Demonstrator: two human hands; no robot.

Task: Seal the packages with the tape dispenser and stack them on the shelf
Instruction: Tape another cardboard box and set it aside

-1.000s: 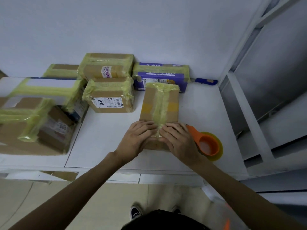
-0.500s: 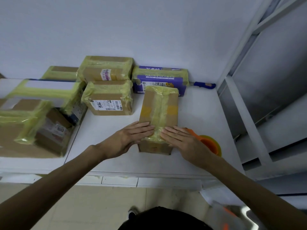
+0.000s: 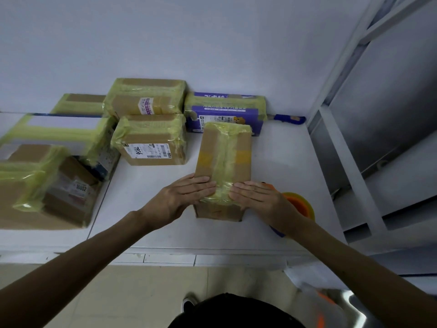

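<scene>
- Your left hand [image 3: 186,196] and right hand [image 3: 257,197], fingers flat, have slid apart across the cardboard box [image 3: 208,147], smoothing its yellow tape [image 3: 225,159].
- Seal looks finished; shelve it next.

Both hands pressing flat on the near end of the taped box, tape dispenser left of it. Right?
Not quite. Head view shows the tape dispenser right of the box, partly behind the right hand. The left hand presses flat too, as stated.
</scene>
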